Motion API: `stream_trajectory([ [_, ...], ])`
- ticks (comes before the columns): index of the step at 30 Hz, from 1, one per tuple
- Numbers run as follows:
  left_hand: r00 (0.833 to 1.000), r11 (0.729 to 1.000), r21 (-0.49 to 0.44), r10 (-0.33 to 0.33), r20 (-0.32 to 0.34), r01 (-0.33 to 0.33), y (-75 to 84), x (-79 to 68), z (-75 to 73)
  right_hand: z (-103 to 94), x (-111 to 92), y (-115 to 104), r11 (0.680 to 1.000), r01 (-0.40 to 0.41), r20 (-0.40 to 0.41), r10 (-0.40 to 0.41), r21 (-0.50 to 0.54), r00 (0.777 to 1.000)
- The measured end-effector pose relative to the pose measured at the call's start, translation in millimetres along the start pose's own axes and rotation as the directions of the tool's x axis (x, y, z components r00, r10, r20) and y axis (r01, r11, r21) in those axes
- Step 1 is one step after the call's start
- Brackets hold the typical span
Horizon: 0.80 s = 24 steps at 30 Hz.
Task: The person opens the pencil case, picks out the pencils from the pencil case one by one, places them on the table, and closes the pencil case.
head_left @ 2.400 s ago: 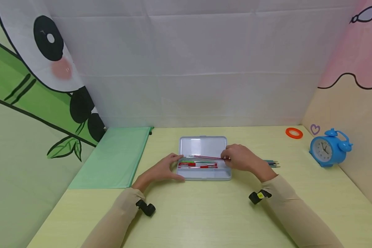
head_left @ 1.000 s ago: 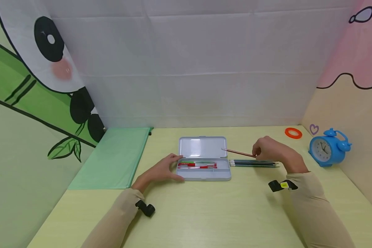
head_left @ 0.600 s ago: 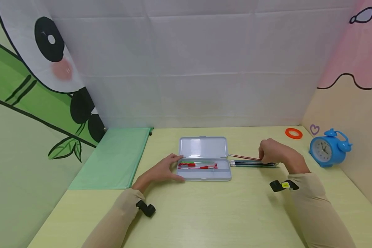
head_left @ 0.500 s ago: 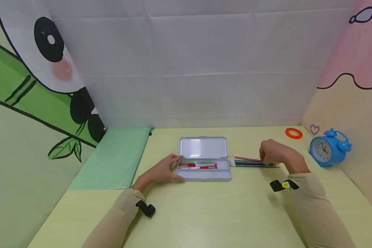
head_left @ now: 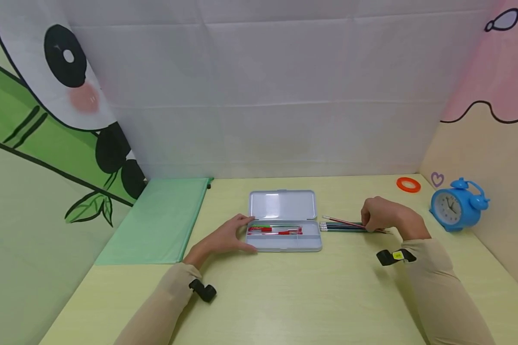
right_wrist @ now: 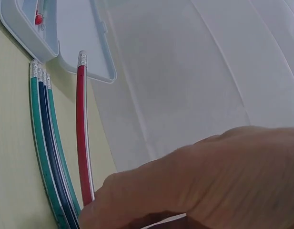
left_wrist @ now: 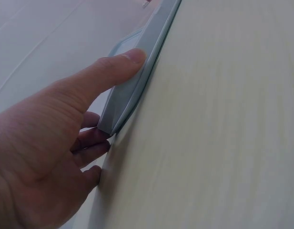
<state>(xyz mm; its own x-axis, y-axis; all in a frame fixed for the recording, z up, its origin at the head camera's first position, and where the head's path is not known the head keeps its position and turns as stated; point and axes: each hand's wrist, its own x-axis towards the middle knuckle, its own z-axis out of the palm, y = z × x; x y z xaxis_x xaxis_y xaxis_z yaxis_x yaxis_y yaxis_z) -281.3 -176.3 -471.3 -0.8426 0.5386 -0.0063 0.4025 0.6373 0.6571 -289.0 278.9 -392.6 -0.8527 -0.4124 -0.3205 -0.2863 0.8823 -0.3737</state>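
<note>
An open pencil case [head_left: 304, 243] lies on the table with its lid [head_left: 282, 203] tipped back; red pens [head_left: 280, 232] and a green-tipped one are inside. My left hand [head_left: 226, 237] grips the case's left end, thumb on the front side and fingers round the far corner. My right hand [head_left: 382, 214] pinches a red pencil [right_wrist: 83, 129] whose ferrule end points toward the case. Several green and dark blue pencils [right_wrist: 50, 143] lie side by side right of the case, and the red one slants above them. The right fingertips are mostly hidden in the head view.
A blue alarm clock [head_left: 455, 205] stands at the right, near an orange ring [head_left: 408, 184] at the back. A mint-green cloth [head_left: 159, 215] covers the table's left side. A white curtain-like backdrop [head_left: 263, 96] rises behind the table.
My right hand has lifted the red pencil from over the case and carried it right, then lowered it toward the other pencils, now slanting across them. The left hand stays in place.
</note>
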Motion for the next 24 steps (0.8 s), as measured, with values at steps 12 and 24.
stream_trajectory([
  [12, 1.0, 1.0, 0.014, 0.003, 0.0, -0.003, -1.0, 0.3, 0.2, 3.2, 0.6, 1.5, 0.999, 0.022, 0.02, -0.022, 0.029, 1.0],
  [24, 1.0, 1.0, 0.019, 0.006, -0.002, -0.006, -1.2, -0.2, 0.3, 6.4, 0.1, 2.3, 0.999, 0.009, 0.051, -0.011, 0.046, 0.999],
])
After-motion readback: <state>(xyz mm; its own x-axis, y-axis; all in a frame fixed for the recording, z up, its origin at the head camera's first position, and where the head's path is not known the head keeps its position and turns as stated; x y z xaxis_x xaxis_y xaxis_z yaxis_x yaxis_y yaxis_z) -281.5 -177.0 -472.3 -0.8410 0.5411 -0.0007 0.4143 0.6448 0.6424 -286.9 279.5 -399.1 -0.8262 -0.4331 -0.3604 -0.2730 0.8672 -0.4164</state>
